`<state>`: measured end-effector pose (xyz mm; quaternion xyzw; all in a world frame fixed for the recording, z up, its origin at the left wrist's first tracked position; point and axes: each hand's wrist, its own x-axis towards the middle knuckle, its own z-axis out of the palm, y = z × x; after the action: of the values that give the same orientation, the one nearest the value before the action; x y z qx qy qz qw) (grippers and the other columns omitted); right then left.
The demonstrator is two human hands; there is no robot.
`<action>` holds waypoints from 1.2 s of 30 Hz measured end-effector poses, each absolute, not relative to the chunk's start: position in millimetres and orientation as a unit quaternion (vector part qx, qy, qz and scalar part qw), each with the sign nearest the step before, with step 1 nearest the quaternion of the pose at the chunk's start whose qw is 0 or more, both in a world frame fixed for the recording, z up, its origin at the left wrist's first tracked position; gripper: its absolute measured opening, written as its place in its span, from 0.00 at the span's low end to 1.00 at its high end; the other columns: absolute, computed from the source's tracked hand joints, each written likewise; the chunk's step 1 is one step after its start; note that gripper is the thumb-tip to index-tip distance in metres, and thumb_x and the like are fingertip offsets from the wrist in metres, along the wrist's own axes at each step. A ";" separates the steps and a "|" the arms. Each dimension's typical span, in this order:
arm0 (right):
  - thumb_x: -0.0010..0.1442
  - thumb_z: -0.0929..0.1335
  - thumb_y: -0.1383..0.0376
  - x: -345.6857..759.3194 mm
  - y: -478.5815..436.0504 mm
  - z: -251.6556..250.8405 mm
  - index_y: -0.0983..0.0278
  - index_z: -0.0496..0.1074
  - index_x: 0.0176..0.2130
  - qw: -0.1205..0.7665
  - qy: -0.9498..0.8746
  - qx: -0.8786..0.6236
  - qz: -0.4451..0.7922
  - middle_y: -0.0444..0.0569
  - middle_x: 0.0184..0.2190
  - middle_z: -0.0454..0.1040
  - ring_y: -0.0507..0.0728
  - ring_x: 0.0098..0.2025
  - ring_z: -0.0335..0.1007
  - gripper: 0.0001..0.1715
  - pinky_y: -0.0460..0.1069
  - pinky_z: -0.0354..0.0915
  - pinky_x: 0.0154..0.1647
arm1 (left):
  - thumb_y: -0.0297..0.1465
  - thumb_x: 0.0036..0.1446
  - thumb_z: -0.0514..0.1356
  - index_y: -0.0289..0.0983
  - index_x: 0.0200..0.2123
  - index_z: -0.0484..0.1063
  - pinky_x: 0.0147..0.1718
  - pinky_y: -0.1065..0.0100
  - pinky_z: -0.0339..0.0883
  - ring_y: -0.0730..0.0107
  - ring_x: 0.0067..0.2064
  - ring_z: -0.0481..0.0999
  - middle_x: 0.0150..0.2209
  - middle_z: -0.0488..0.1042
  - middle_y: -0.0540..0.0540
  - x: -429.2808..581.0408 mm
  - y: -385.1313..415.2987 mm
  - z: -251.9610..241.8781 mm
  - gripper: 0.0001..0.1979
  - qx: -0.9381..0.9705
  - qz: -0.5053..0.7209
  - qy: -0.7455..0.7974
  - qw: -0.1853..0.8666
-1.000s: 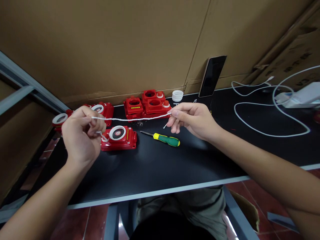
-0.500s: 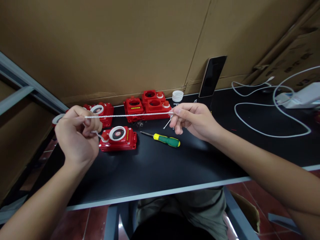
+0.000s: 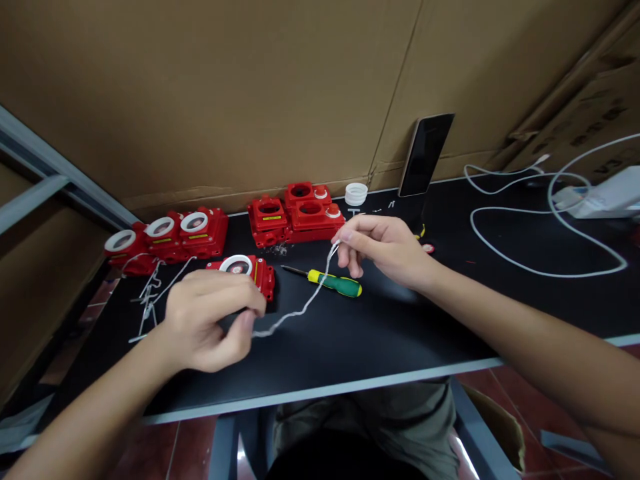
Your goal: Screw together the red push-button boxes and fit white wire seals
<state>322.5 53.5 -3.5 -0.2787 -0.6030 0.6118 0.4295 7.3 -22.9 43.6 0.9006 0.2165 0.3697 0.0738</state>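
A thin white cord (image 3: 300,311) sags slack between my two hands above the black tabletop. My right hand (image 3: 383,250) pinches its upper end between thumb and forefinger. My left hand (image 3: 215,320) is curled, thumb close to forefinger, with the cord's other end running in beside the thumb; where it goes from there is hidden. Just behind my left hand lies a red box (image 3: 265,277) with a white ring (image 3: 236,265), partly covered by the hand. A green and yellow screwdriver (image 3: 343,285) rests on the table below the cord and my right hand.
Several red boxes with white rings (image 3: 121,240) stand at the left, with loose white cords and small rods (image 3: 145,313) before them. More red housings (image 3: 310,215) sit against the cardboard (image 3: 275,100). White rings (image 3: 356,194), a dark phone-like slab (image 3: 425,157) and a white cable (image 3: 550,267) are rightward.
The cord was stretched straight between my hands and now hangs slack. My left hand has moved right and down, turning palm downward. My right hand has shifted slightly lower.
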 end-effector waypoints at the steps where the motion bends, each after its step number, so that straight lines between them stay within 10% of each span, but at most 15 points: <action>1: 0.65 0.84 0.39 321.0 51.0 -3.4 0.64 0.82 0.39 0.423 -0.609 -0.279 0.610 0.48 0.29 0.86 0.50 0.22 0.77 0.32 0.45 0.72 0.23 | 0.21 0.67 0.61 0.42 0.38 0.78 0.27 0.67 0.71 0.65 0.25 0.81 0.28 0.83 0.48 12.0 -26.7 40.9 0.10 0.889 0.376 0.258 0.039; 9: 0.73 0.80 0.43 294.5 8.0 -7.1 0.63 0.79 0.40 0.369 -0.652 -0.260 0.609 0.47 0.30 0.86 0.48 0.21 0.74 0.28 0.44 0.67 0.22 | 0.31 0.72 0.72 0.42 0.55 0.77 0.31 0.71 0.77 0.71 0.28 0.81 0.36 0.82 0.52 46.6 -43.8 2.7 0.12 0.780 0.400 0.394 0.276; 19: 0.77 0.75 0.61 294.2 6.5 -23.9 0.64 0.80 0.41 0.384 -0.769 -0.207 0.467 0.42 0.27 0.82 0.47 0.25 0.72 0.11 0.42 0.65 0.28 | 0.48 0.69 0.76 0.37 0.42 0.76 0.24 0.75 0.67 0.76 0.25 0.73 0.28 0.79 0.52 56.9 -38.9 -4.3 0.21 0.588 0.320 0.447 0.593; 25: 0.77 0.75 0.60 298.3 14.6 -23.5 0.63 0.84 0.42 0.398 -0.820 -0.211 0.353 0.43 0.29 0.83 0.48 0.26 0.72 0.10 0.44 0.65 0.30 | 0.65 0.66 0.74 0.37 0.39 0.73 0.22 0.76 0.59 0.79 0.22 0.66 0.25 0.74 0.55 56.6 -35.8 -10.1 0.36 0.577 0.300 0.432 0.625; 36: 0.73 0.73 0.58 408.5 151.1 -17.9 0.63 0.82 0.38 0.331 -0.783 -0.517 0.103 0.51 0.30 0.84 0.58 0.32 0.76 0.13 0.52 0.68 0.39 | 0.56 0.67 0.77 0.37 0.34 0.73 0.29 0.71 0.71 0.76 0.28 0.73 0.32 0.75 0.52 51.5 -26.3 -22.0 0.30 0.608 0.346 0.413 0.584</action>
<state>408.5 151.1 -17.9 -0.5172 -0.7827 0.1034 0.3305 51.5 -26.3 -22.0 0.6081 0.4126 0.3455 0.5836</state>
